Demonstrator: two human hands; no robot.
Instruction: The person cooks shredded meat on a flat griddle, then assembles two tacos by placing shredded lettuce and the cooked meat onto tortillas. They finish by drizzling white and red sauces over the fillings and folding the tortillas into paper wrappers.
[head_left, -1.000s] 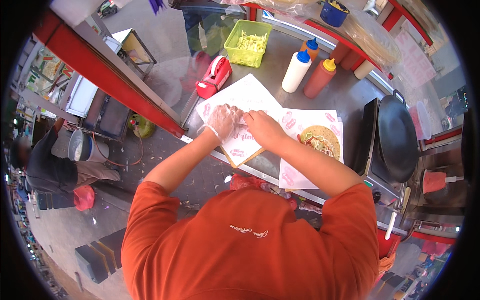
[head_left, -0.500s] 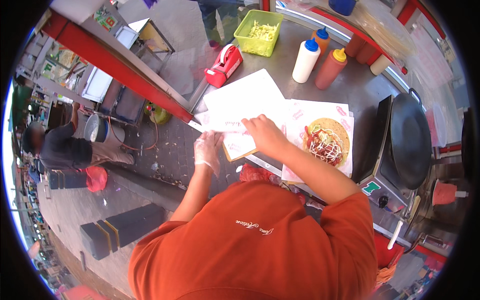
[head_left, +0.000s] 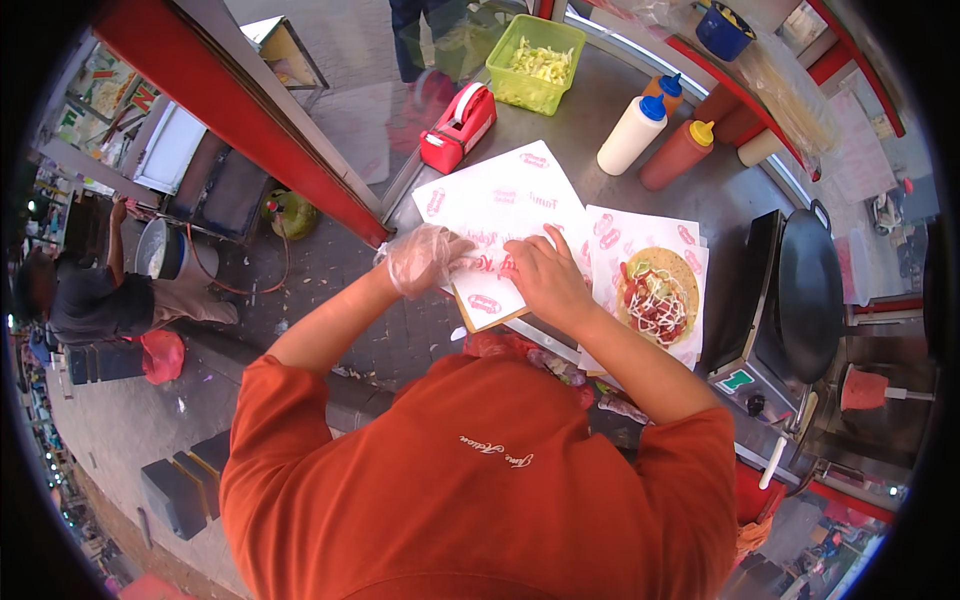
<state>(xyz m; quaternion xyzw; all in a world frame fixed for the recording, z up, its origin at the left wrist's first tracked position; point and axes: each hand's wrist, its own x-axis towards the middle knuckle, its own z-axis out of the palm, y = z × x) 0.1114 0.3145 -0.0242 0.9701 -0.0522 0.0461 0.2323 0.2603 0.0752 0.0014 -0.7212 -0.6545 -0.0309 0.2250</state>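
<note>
White wrapping paper with red print (head_left: 505, 195) lies at the near left of the metal counter. My left hand (head_left: 425, 258), in a clear plastic glove, has its fingers bent onto the paper's near part. Bare, my right hand (head_left: 545, 280) grips the same paper from the other side, thumb and fingertips curled down. Whether anything is wrapped under the fingers, I cannot tell. Right of my right hand lies an open flatbread (head_left: 660, 300), topped with lettuce, red filling and white sauce, on more printed paper (head_left: 608, 235).
Behind the papers stand a red tape dispenser (head_left: 458, 125), a green tub of shredded lettuce (head_left: 535, 65) and squeeze bottles with white (head_left: 632, 135), orange and red (head_left: 677, 155) contents. A black round griddle (head_left: 812, 290) stands at right. A person (head_left: 90, 300) works beyond the counter's left edge.
My left hand has swung up and over the paper, closer to my right hand. The paper between them now lies flatter, with its red print showing. My head view has shifted slightly.
</note>
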